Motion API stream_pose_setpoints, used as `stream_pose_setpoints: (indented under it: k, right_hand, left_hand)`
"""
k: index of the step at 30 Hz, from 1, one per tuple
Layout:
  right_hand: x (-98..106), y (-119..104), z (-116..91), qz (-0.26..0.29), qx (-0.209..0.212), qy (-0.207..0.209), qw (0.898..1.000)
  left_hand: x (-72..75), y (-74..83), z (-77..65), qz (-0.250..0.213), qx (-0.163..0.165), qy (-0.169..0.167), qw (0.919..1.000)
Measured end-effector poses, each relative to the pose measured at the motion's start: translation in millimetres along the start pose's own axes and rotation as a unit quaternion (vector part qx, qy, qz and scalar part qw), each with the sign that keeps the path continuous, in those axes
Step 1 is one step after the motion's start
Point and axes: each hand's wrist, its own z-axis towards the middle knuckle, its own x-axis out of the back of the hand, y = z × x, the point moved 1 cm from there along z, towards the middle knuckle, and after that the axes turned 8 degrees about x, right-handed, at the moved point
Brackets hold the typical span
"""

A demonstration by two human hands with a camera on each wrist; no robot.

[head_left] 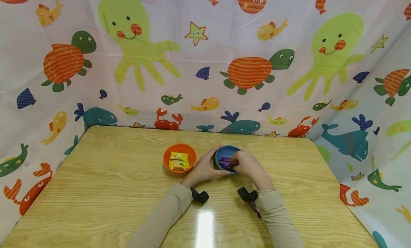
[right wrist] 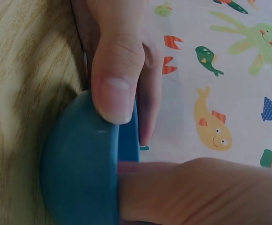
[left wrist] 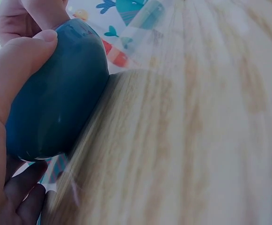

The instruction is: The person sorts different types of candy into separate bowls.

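Note:
My left hand (head_left: 206, 166) holds the blue bowl (head_left: 226, 150) from its left side, fingers around the back and thumb along the near side. In the left wrist view the thumb presses the outer wall of the bowl (left wrist: 63, 93). My right hand (head_left: 250, 166) reaches over the right rim with bent fingers dipped inside. Several purple-wrapped candies (head_left: 224, 162) lie in the bowl, right at these fingers. In the right wrist view the bowl's wall (right wrist: 79, 164) hides the right fingertips, so I cannot tell whether they pinch a candy.
An orange bowl (head_left: 166, 157) with yellow-wrapped snacks (head_left: 179, 161) stands left of the left hand. Another purple wrapper (head_left: 254, 206) lies on the wooden table (head_left: 122, 176), partly under the right wrist. A curtain with sea animals (head_left: 199, 55) hangs behind the table.

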Motion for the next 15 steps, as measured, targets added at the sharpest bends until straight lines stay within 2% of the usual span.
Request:
stream_pose_setpoints:
  k: [10, 15]
  right_hand:
    - [0.0, 1.1, -0.7, 0.005, 0.015, 0.0, 1.0]
    - [4.7, -2.6, -4.4, 0.006, 0.033, 0.014, 0.999]
  left_hand:
    - [0.0, -0.2, 0.1, -0.002, -0.002, -0.001, 1.0]
    - [0.3, -1.0, 0.5, -0.001, -0.005, -0.001, 1.0]
